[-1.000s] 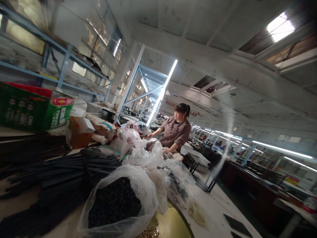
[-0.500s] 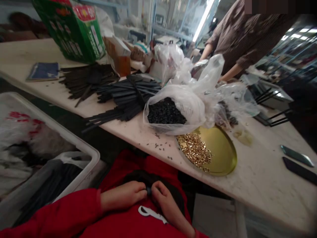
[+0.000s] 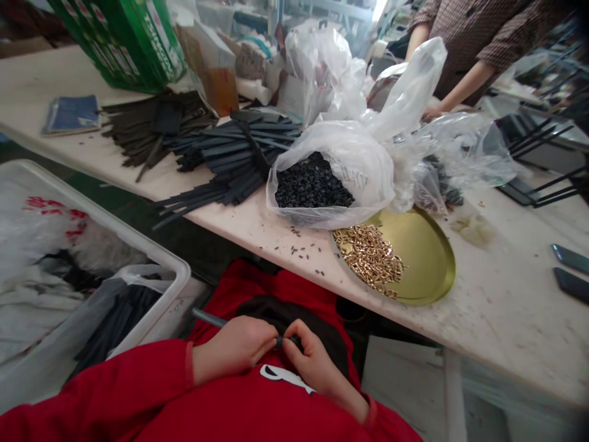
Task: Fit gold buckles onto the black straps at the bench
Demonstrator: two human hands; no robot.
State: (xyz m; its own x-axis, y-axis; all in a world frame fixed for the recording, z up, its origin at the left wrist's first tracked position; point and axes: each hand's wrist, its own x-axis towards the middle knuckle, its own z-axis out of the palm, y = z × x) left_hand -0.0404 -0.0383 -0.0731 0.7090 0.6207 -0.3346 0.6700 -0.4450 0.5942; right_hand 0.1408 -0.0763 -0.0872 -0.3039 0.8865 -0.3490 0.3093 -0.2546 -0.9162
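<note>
My left hand is closed around a narrow dark grey strap over my lap. One end of the strap sticks out past the hand to the left; the middle is hidden under the fingers. At the other end, my right hand pinches with thumb and forefinger at a small dark bit between the two hands. What exactly lies in that pinch is mostly covered. On the table ahead, a white plastic bag gapes open, full of small black pieces. Beside it, a round gold tray holds a heap of small gold metal parts.
Bundles of dark straps lie on the table near a blue booklet and a green box. A white bin stands at my left. Across the table, a person's hand is near clear bags. Two phones lie far right.
The view has tilted down, so table things sit higher. The strap's end now shows left of my left hand. Both hands stay together over my lap.
</note>
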